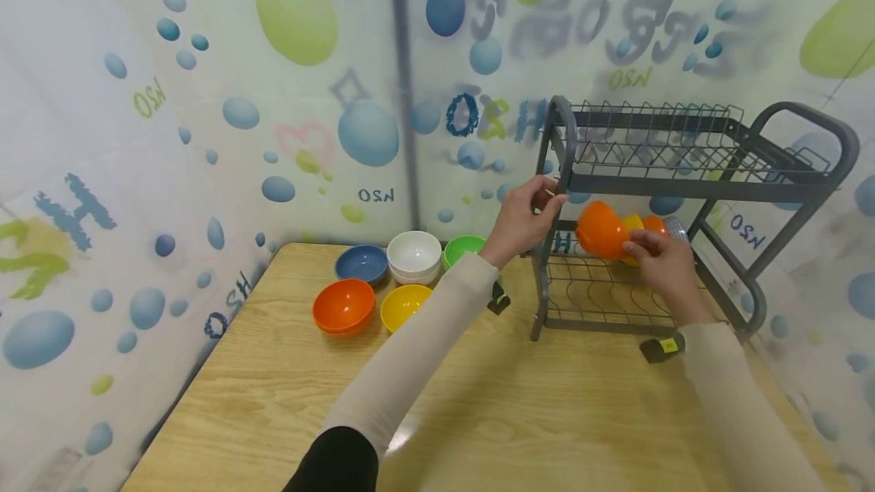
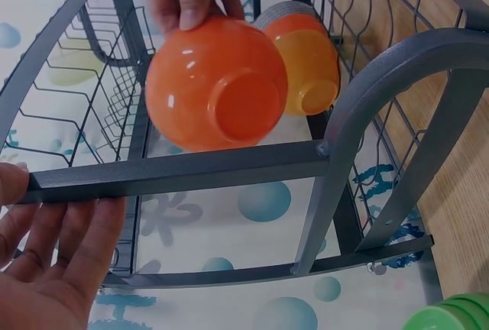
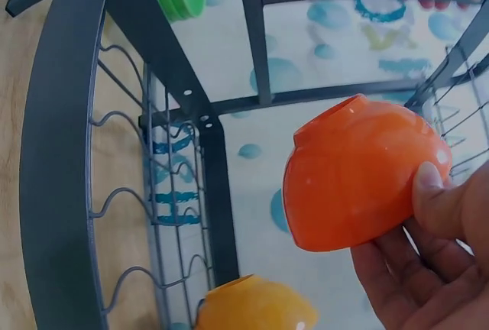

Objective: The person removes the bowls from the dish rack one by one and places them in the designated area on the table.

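My right hand [image 1: 664,266] pinches an orange bowl [image 3: 359,177] by its rim, thumb on one side and fingers on the other. The bowl is tipped on its side between the two tiers of a dark grey dish rack [image 1: 697,187]. Behind it on the lower tier stand a yellow bowl [image 2: 306,66], another orange bowl [image 1: 654,225] and a grey ribbed piece [image 1: 675,229], partly hidden. At the rack's left end, my left hand [image 1: 522,219] grips the side bar [image 2: 191,171], thumb above and fingers beneath.
On the wooden table [image 1: 273,401], left of the rack, are a blue bowl [image 1: 361,264], stacked white bowls [image 1: 413,255], green bowls [image 1: 465,250], orange bowls [image 1: 344,307] and a yellow bowl [image 1: 403,306]. A patterned curtain [image 1: 307,135] hangs behind.
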A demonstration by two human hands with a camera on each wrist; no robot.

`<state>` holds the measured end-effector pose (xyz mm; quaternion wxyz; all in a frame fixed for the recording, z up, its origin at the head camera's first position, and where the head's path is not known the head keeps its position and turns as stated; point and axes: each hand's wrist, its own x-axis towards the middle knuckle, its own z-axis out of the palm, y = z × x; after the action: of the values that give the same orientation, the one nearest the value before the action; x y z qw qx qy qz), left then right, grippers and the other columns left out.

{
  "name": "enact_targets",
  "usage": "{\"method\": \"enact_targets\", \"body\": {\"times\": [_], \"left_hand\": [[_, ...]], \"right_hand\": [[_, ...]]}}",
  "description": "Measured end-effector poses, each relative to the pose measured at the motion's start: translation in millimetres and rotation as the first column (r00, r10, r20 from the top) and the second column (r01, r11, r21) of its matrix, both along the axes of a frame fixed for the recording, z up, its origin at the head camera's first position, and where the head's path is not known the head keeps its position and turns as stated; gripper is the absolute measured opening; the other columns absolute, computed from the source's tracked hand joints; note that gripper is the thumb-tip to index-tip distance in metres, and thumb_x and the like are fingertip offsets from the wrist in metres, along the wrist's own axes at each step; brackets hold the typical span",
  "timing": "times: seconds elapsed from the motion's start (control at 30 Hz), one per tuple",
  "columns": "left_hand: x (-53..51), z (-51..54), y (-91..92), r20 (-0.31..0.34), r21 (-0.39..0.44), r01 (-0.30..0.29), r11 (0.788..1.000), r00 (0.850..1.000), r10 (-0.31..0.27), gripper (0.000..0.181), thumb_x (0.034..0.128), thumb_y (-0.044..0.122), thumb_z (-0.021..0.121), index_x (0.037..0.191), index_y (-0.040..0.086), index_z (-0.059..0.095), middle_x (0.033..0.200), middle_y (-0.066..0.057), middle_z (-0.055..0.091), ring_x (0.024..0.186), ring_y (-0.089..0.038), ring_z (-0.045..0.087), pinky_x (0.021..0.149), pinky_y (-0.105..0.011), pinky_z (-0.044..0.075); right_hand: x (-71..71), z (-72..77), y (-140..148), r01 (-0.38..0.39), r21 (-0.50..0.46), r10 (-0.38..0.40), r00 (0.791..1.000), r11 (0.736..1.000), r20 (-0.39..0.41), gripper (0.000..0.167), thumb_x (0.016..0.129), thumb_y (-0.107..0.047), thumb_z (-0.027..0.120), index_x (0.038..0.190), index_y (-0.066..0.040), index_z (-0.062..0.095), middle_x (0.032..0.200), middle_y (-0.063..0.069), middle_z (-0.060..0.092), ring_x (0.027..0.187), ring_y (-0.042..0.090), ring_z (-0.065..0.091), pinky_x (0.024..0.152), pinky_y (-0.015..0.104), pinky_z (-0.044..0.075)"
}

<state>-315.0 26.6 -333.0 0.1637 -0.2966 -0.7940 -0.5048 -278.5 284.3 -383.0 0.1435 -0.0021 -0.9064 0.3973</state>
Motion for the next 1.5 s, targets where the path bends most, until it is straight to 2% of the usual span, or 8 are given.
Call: {"method": "enact_targets", "body": {"times": [0.17,0.27,0.5,0.87,1.03,1.17,1.33,1.5], "left_hand": [[-0.1,0.2,-0.1,-0.009,-0.005,-0.007,1.000,1.000,0.007,0.024,0.1058,0.024,0.059,0.123,0.007,0.063,0.095,-0.007,0.073,0.078,-0.011,0.065,0.068,-0.016,0.048],[0.2,0.5,0.0,-0.009,-0.004,-0.006,1.000,1.000,0.006,0.025,0.1059,0.024,0.059,0.123,0.007,0.063,0.095,-0.008,0.073,0.079,-0.012,0.065,0.068,-0.016,0.047],[1.2,1.3,-1.4,0.056,0.009,-0.001,1.000,0.998,0.001,0.028,0.1058,0.028,0.059,0.126,0.009,0.064,0.102,-0.007,0.073,0.085,-0.013,0.067,0.071,-0.017,0.051],[4.2,1.1,-7.8,0.196,0.061,0.021,0.998,0.980,-0.032,0.032,0.1031,0.036,0.063,0.124,0.013,0.070,0.106,-0.004,0.072,0.081,-0.013,0.066,0.070,-0.022,0.057],[8.4,-5.9,-20.4,0.210,0.027,0.042,0.999,0.977,-0.047,0.038,0.1037,0.039,0.061,0.134,0.018,0.066,0.118,-0.003,0.072,0.099,-0.013,0.069,0.079,-0.024,0.059],[15.0,-8.8,-33.2,0.199,-0.005,0.066,0.998,0.978,-0.064,0.040,0.1032,0.039,0.062,0.138,0.020,0.063,0.126,-0.003,0.071,0.111,-0.014,0.068,0.091,-0.025,0.058],[32.2,-8.0,-46.5,0.144,-0.031,0.143,0.989,0.980,-0.138,0.042,0.1013,0.032,0.067,0.139,0.012,0.062,0.133,-0.007,0.068,0.122,-0.016,0.064,0.103,-0.025,0.054],[54.2,-10.7,-55.8,-0.022,-0.111,0.200,0.974,0.979,-0.203,0.043,0.0959,0.024,0.075,0.134,0.006,0.066,0.133,-0.008,0.068,0.124,-0.018,0.060,0.108,-0.028,0.051]], "right_hand": [[13.1,7.3,-6,-0.021,0.054,0.025,0.997,0.998,-0.078,0.039,0.104,-0.028,0.062,0.127,0.003,0.068,0.119,0.026,0.071,0.101,0.027,0.059,0.069,0.003,0.040],[20.6,11.0,-7,-0.036,0.084,0.048,0.989,0.996,-0.140,0.035,0.102,-0.026,0.065,0.123,0.002,0.071,0.114,0.025,0.074,0.093,0.015,0.057,0.068,0.006,0.040],[34.6,13.6,-11,-0.106,0.141,0.149,0.929,0.984,-0.340,0.015,0.093,-0.005,0.074,0.106,0.001,0.077,0.100,0.020,0.076,0.081,-0.017,0.046,0.072,0.003,0.039],[56.1,21.0,-19,-0.154,0.175,0.216,0.880,0.972,-0.423,0.017,0.086,0.009,0.076,0.100,-0.001,0.080,0.099,0.016,0.076,0.088,-0.013,0.049,0.080,0.001,0.038],[60.7,23.8,-23,-0.189,0.203,0.262,0.855,0.961,-0.447,0.020,0.084,0.013,0.075,0.098,-0.002,0.080,0.097,0.013,0.075,0.086,-0.009,0.051,0.080,0.002,0.040],[64.2,26.1,-25,-0.217,0.229,0.303,0.833,0.949,-0.463,0.023,0.083,0.016,0.075,0.096,-0.002,0.080,0.094,0.010,0.074,0.084,-0.007,0.051,0.079,0.000,0.041],[73.9,30.2,-30,-0.255,0.266,0.353,0.819,0.930,-0.452,0.030,0.080,0.018,0.076,0.095,-0.007,0.081,0.094,0.004,0.074,0.085,-0.004,0.052,0.080,-0.001,0.043],[80.7,31.8,-40,-0.324,0.333,0.453,0.762,0.885,-0.462,0.032,0.077,0.021,0.077,0.093,-0.007,0.080,0.096,0.003,0.073,0.087,0.004,0.058,0.085,-0.001,0.044]]}}
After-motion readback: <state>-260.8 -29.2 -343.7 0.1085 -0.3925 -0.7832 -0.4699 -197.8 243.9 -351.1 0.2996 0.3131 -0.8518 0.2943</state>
